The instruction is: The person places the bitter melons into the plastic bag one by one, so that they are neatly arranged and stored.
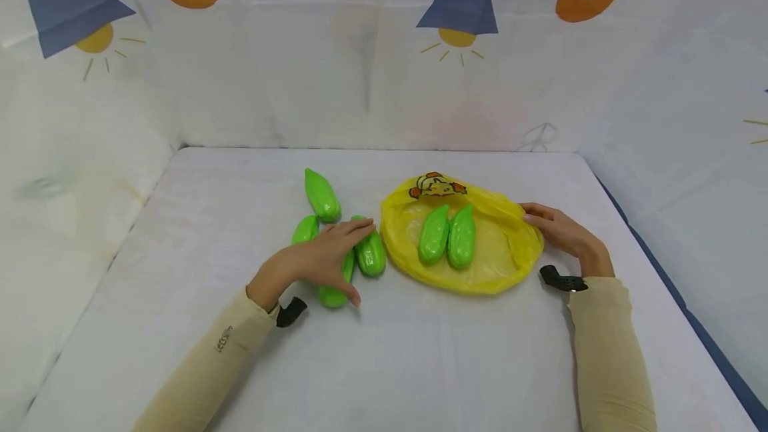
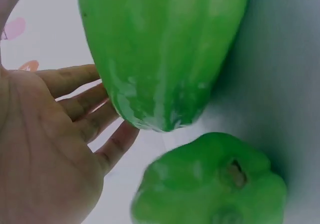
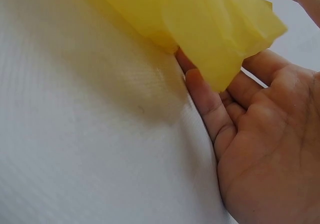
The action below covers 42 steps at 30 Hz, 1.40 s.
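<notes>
My left hand [image 1: 324, 255] reaches over a loose group of glossy green, elongated, pointed vegetables, its fingers and thumb spread apart. Beneath it, one green vegetable [image 1: 339, 279] is partly covered, and another [image 1: 370, 252] lies by the fingertips. In the left wrist view a large green vegetable [image 2: 165, 54] overlaps the fingers, with a second one [image 2: 210, 184] below it. At the right, my right hand [image 1: 561, 229] holds the rim of a yellow plastic bag [image 1: 504, 275], spread wide. Two green vegetables [image 1: 435, 235] lie side by side in the bag.
Farther back stands out another green vegetable [image 1: 323, 195], with one more [image 1: 306, 229] half behind the left hand. All lie on a white-covered table [image 1: 420, 365]. White cloth walls with printed lamps and bulbs [image 1: 384, 72] border its back and sides.
</notes>
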### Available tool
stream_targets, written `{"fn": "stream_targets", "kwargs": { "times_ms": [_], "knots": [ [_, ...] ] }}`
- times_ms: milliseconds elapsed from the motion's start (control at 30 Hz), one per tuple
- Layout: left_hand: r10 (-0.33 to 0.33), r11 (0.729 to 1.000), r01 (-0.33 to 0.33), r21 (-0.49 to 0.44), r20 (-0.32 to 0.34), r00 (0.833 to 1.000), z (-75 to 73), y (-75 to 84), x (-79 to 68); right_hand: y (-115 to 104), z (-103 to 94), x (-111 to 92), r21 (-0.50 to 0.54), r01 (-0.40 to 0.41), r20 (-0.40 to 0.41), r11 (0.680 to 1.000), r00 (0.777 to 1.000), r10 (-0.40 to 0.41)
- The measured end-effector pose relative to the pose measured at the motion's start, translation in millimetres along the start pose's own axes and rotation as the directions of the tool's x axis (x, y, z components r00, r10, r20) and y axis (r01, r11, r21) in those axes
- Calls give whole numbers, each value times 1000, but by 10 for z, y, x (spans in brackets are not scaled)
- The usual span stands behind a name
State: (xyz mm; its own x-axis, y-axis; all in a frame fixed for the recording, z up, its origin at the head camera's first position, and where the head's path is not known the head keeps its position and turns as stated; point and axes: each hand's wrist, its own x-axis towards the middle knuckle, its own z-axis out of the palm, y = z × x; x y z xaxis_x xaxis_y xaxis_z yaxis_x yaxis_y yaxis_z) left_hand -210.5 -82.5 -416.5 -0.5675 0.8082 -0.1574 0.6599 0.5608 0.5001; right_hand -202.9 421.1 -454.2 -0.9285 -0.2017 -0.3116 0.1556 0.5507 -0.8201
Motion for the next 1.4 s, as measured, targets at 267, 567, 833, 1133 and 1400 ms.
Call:
{"fn": "stream_targets", "kwargs": {
  "times_ms": [267,567,833,1133,1400],
  "knots": [
    [-10,1000,10,-2,-18,1000,22,-61,63,-8,-22,-40,11,12,3,1000,1000,-12],
    [-24,999,20,-31,-146,989,85,-99,164,-40,-22,-63,-5,-18,3,1000,1000,18],
    [-21,999,14,-37,-203,979,128,-95,186,-48,-19,-44,-38,-35,6,999,999,35],
    [-64,997,59,-48,-113,992,143,-116,169,-39,3,-13,-13,10,29,1000,1000,-9],
    [-61,995,57,-79,-42,997,120,-148,119,-47,0,10,-29,-9,19,1000,1000,10]
  ]
}}
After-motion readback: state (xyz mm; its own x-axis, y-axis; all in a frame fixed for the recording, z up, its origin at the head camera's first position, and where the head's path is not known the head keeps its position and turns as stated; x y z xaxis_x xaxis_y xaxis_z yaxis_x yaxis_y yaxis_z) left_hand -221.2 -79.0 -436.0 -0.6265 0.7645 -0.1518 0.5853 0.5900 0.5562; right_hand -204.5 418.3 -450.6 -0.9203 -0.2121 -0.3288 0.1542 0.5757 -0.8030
